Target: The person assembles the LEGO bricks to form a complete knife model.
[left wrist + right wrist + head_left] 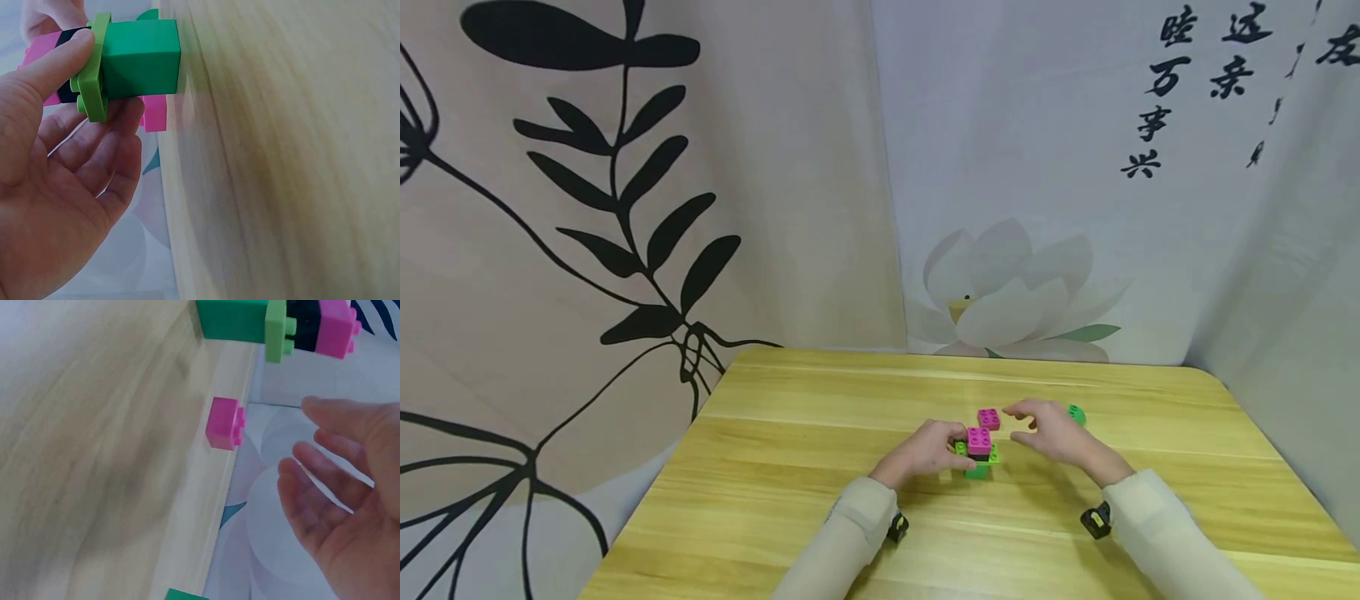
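Note:
My left hand point(928, 450) grips a stack of toy building blocks point(979, 442) standing upright on the table, thumb on its near side and fingers round the far side. From the bottom up, the left wrist view gives a green block point(144, 59), a wider lime-green one point(94, 81), a black one point(70, 92) and a pink one point(42, 45). Just right of the stack, my right hand point(1056, 429) hovers with fingers parted and bent, holding nothing. A loose pink block point(223, 424) lies behind the stack, near the right fingertips.
A separate green block point(1077, 414) sits beyond the right hand, partly hidden by it. The wooden table point(820, 400) ends at a printed cloth point(1037, 167) hanging behind it, and another stretch of cloth hangs along the right side.

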{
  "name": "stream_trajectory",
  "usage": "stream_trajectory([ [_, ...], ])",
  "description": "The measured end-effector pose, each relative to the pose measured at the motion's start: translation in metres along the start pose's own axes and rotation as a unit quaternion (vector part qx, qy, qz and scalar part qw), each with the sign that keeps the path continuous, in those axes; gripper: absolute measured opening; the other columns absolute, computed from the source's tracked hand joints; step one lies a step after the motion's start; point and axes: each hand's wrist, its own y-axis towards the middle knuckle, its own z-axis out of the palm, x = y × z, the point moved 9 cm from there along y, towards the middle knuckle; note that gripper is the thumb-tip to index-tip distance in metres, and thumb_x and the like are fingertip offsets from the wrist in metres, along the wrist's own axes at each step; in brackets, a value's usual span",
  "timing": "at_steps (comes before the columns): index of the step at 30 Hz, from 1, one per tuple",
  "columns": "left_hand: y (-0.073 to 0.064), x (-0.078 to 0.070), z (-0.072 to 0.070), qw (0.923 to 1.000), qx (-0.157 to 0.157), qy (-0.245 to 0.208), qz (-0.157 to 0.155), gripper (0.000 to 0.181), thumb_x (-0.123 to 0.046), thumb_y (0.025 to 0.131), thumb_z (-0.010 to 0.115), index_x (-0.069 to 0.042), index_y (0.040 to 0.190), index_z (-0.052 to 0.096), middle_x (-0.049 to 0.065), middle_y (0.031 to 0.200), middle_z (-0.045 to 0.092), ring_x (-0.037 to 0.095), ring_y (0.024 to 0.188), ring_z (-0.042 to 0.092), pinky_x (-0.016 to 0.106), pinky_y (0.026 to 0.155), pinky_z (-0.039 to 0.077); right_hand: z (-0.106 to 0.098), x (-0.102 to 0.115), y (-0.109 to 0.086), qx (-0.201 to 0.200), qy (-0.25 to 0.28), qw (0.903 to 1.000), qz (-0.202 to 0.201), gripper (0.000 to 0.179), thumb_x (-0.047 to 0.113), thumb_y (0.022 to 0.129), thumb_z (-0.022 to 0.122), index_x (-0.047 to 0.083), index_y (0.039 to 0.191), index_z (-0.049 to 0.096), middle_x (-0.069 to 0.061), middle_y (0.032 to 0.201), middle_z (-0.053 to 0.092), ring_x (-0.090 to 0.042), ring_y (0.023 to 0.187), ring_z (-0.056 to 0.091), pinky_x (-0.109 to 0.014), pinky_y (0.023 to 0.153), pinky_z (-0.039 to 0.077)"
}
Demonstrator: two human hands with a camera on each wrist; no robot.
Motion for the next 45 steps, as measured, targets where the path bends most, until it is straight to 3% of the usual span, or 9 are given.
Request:
stream_trajectory([
  [26,-0.001,0.002,0.002,0.9997,0.008,-0.021,-0.012,0.025,-0.024,0.081,0.076,-0.015,0.100,0.064,-0.011,0.096,0.067,-0.001,0.081,0.056,0.018,0.074,0.046,0.040,-0.034,0.035,0.041,0.048,0.9956,0.069,0.047,0.002,0.082,0.071,-0.001,0.127,0.056,-0.020,0.126,0.055,-0.036,0.107,0.056,-0.049,0.087,0.047],
  [45,-0.004,-0.001,0.000,0.9995,0.014,-0.021,-0.018,0.023,-0.024,0.082,0.076,-0.015,0.100,0.064,-0.011,0.091,0.066,0.001,0.077,0.054,0.019,0.071,0.045,0.052,-0.036,0.045,0.052,0.056,0.9943,0.074,0.042,-0.004,0.082,0.069,-0.002,0.123,0.059,-0.015,0.117,0.062,-0.027,0.099,0.059,-0.043,0.086,0.048],
])
